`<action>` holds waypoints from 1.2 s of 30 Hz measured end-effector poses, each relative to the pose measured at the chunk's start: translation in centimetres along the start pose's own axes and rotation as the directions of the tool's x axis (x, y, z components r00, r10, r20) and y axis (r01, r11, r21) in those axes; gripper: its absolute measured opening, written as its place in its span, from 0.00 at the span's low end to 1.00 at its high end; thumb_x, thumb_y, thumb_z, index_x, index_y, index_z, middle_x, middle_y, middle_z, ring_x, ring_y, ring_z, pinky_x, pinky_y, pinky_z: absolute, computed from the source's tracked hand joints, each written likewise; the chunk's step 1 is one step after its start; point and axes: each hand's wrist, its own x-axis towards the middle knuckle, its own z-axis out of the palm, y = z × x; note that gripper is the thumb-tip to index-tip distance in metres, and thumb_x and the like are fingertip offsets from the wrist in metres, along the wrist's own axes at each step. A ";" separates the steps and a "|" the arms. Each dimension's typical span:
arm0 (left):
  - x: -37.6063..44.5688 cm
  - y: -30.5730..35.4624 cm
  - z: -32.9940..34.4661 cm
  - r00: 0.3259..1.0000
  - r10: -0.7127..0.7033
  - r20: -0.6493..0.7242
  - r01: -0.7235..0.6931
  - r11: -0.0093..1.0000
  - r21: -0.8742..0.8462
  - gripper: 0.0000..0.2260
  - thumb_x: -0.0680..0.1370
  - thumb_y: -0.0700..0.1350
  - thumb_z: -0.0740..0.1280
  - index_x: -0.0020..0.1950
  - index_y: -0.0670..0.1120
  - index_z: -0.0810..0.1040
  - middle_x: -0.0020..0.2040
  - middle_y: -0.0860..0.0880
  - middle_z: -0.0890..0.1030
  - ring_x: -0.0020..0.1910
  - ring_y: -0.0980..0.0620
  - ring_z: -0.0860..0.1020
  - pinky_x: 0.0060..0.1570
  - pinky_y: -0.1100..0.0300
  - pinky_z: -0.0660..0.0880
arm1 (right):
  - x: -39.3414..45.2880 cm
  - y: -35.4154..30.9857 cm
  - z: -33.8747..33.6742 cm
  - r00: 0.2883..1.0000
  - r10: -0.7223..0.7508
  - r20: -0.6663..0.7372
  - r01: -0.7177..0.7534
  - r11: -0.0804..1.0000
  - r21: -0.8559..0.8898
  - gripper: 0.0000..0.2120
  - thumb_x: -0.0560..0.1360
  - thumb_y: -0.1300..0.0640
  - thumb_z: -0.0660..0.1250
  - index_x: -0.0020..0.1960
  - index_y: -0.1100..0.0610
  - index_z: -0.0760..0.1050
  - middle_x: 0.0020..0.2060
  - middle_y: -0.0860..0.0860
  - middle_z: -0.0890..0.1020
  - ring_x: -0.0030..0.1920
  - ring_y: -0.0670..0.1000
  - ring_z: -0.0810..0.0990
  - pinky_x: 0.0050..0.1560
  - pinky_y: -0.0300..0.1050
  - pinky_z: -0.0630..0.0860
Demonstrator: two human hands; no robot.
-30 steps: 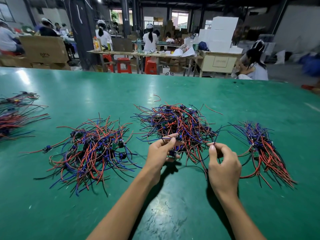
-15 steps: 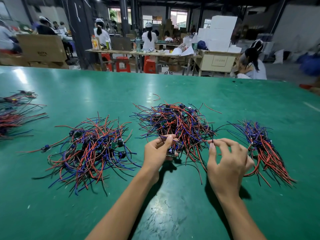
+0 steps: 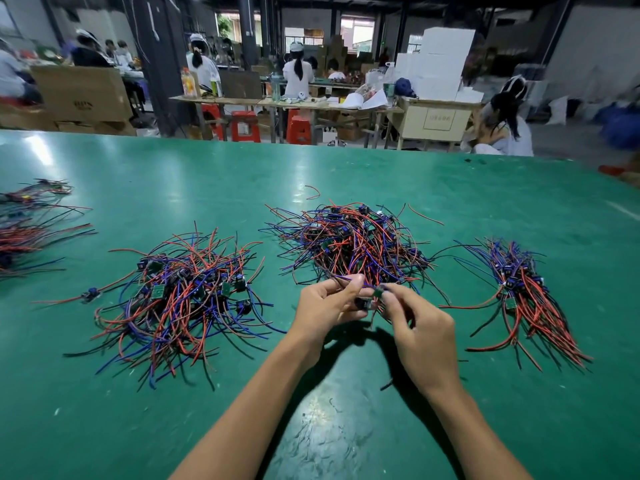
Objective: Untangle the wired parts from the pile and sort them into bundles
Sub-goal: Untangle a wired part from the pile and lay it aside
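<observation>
A tangled pile (image 3: 353, 240) of red, blue and black wired parts lies at the middle of the green table (image 3: 346, 427). At the pile's near edge my left hand (image 3: 325, 304) pinches a wired part (image 3: 363, 302) with a small dark board. My right hand (image 3: 419, 327) meets it there and pinches a small green board (image 3: 378, 292) on the same cluster of wires. A combed, aligned bundle (image 3: 526, 299) lies to the right of my hands. A second loose pile (image 3: 187, 296) lies to the left.
More wired parts (image 3: 27, 226) lie at the table's far left edge. A stray red wire (image 3: 313, 192) lies behind the middle pile. Beyond the table stand workbenches, red stools, cardboard boxes and several seated people.
My right hand has moved left from beside the right bundle and now meets my left hand over a part at the middle pile's near edge. The piles lie as before.
</observation>
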 end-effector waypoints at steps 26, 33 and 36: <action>-0.5 -1.2 1.5 0.997 0.035 -0.065 -0.027 0.993 0.118 0.13 0.79 0.41 0.71 0.52 0.30 0.79 0.46 0.38 0.84 0.45 0.38 0.85 0.32 0.62 0.81 | 4.5 -17.5 16.1 0.797 -0.069 0.600 0.082 0.997 0.005 0.13 0.80 0.54 0.69 0.63 0.55 0.82 0.56 0.59 0.84 0.60 0.60 0.80 0.61 0.51 0.77; 0.4 0.7 0.9 0.974 0.146 -0.172 -0.153 0.988 -0.029 0.09 0.81 0.41 0.67 0.50 0.35 0.78 0.42 0.38 0.83 0.30 0.53 0.84 0.30 0.65 0.79 | 5.7 -20.1 11.4 0.805 -0.372 0.462 0.315 0.928 0.200 0.18 0.81 0.51 0.66 0.66 0.61 0.77 0.63 0.57 0.80 0.67 0.56 0.71 0.68 0.53 0.69; 0.6 1.3 0.3 0.964 0.161 -0.211 -0.199 0.965 -0.169 0.09 0.73 0.44 0.75 0.42 0.40 0.79 0.36 0.46 0.83 0.28 0.59 0.81 0.30 0.68 0.77 | 6.8 -17.1 6.1 0.909 -0.413 -0.046 0.414 0.889 0.194 0.07 0.77 0.57 0.68 0.52 0.55 0.82 0.47 0.49 0.84 0.52 0.51 0.78 0.55 0.50 0.75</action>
